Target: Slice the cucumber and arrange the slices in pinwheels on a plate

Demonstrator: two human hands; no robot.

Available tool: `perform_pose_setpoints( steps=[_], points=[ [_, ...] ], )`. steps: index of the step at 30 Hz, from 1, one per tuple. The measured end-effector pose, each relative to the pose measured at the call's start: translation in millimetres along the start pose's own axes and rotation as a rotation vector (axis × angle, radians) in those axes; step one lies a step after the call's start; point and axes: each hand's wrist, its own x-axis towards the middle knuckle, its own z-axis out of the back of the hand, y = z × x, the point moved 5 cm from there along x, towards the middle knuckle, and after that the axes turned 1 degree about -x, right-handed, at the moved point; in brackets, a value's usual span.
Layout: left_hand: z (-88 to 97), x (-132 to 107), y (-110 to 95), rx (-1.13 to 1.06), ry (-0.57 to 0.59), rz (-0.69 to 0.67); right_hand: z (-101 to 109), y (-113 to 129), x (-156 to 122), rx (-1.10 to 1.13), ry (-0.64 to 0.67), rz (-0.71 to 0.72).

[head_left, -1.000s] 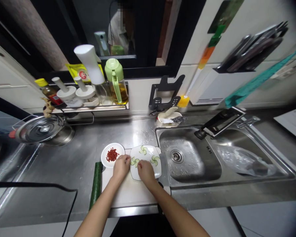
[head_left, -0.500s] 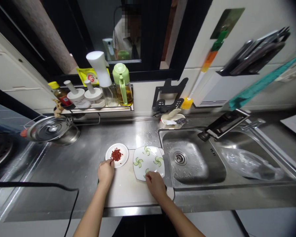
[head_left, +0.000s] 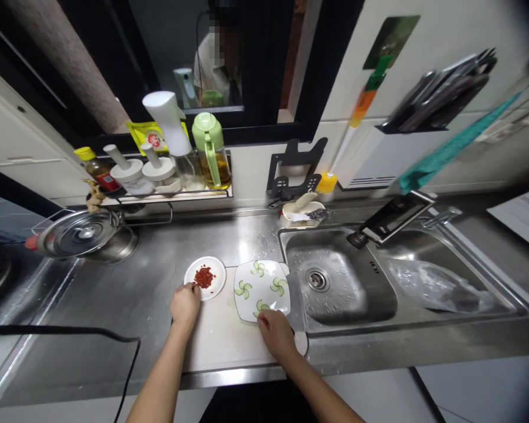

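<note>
A square white plate (head_left: 263,286) lies on the pale cutting board (head_left: 223,346). On it sit several pinwheels of thin green curved pieces, which look like cucumber slices (head_left: 278,286). My right hand (head_left: 277,335) is closed in a pinch at the plate's near edge, beside the front pinwheel; what its fingertips hold, if anything, is hidden. To the left, a small round white plate (head_left: 220,276) carries a heap of small red bits (head_left: 204,277). At that plate's near left rim, the fingers of my left hand (head_left: 186,304) are pinched together, and I cannot make out what is in them.
Right of the board is a steel sink (head_left: 344,282), with a plastic bag (head_left: 436,285) in its far basin. A lidded pot (head_left: 88,235) stands left, below a rack with an oil bottle (head_left: 212,153) and jars. A knife block (head_left: 392,155) and black cable (head_left: 134,352) are also in view.
My right hand has drawn slightly back towards me, so the front pinwheel shows more fully. My left hand stays at the small plate's rim. The whole view has shifted a little.
</note>
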Motion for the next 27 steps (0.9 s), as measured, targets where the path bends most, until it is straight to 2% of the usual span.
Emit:
perform_pose_setpoints(
  steps=[5, 9, 12, 15, 19, 22, 27],
  points=[
    [4.9, -0.5, 6.4, -0.098, -0.019, 0.049, 2.5, -1.3, 0.6, 0.005, 0.001, -0.004],
    [6.1, -12.4, 2.6, -0.320, -0.033, 0.032, 4.3, -3.6, 3.7, 0.016, -0.009, 0.004],
    [-2.5, -27.6, -19.8, -0.528, 0.040, -0.047, 6.0, -3.7, 8.6, 0.017, -0.022, 0.015],
    [-14.1, -41.6, -55.1, -0.663, 0.135, -0.210, 7.4, -2.1, 16.0, 0.013, -0.032, 0.020],
    [-26.1, -48.7, -88.8, -0.667, 0.176, -0.324, 5.9, 0.6, 29.4, 0.020, -0.048, 0.027],
    [-31.7, -47.3, -99.0, -0.609, 0.167, -0.344, 1.4, 2.5, 40.6, 0.032, -0.058, 0.047],
    [-38.5, -44.0, -101.7, -0.574, 0.151, -0.318, -7.9, 6.7, 53.4, 0.054, -0.076, 0.104]
  ],
)
